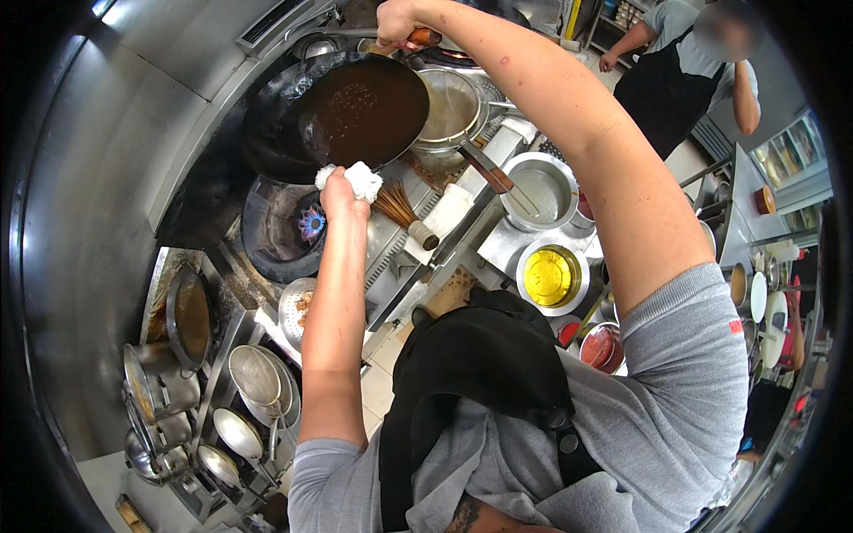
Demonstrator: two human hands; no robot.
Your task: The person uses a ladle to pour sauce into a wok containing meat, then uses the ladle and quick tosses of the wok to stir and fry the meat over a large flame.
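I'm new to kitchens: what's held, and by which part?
Left hand: wok, by its near rim, through white cloth. Right hand: a utensil's wooden handle; working end unclear.

Steel stovetop [378, 237] beside left-hand fingers [335, 184]: bristle brush [402, 210], folded white cloth [450, 211]. Farther right, steel counter [502, 245]: pot [533, 163], yellow-liquid bowl [579, 275].

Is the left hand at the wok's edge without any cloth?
No, the left hand is closed on a white cloth at the near edge of the wok.
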